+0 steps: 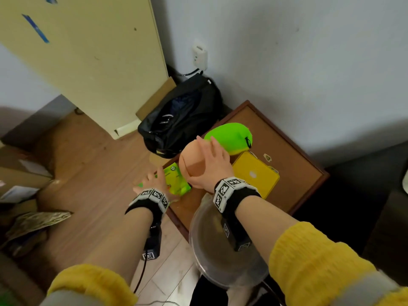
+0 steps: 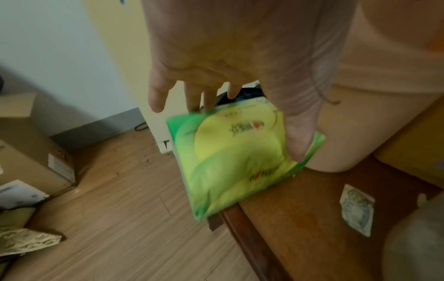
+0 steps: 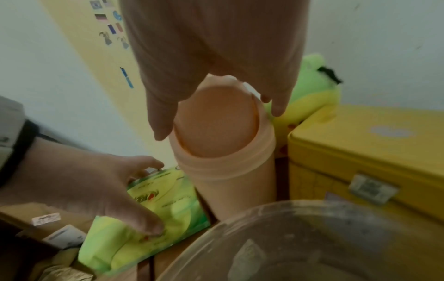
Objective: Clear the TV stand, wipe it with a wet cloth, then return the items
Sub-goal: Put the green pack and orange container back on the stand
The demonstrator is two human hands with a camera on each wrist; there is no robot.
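Note:
The brown TV stand (image 1: 291,149) sits against the wall. At its left edge lies a green tissue pack (image 1: 177,181), overhanging the floor. My left hand (image 1: 152,180) grips the pack (image 2: 235,161), thumb on one side and fingers over the far edge. Next to it stands a tall peach container (image 1: 189,161). My right hand (image 1: 212,160) grasps the container's domed lid (image 3: 216,121) from above, thumb on the left, fingers on the right. A green plush toy (image 1: 229,135) and a yellow box (image 1: 256,174) sit behind them on the stand.
A clear plastic bowl (image 1: 220,261) is under my right forearm at the stand's near end. A black bag (image 1: 183,115) lies on the wooden floor beside the stand. Cardboard boxes (image 1: 19,173) are at the left. A cream panel (image 1: 88,58) leans against the wall.

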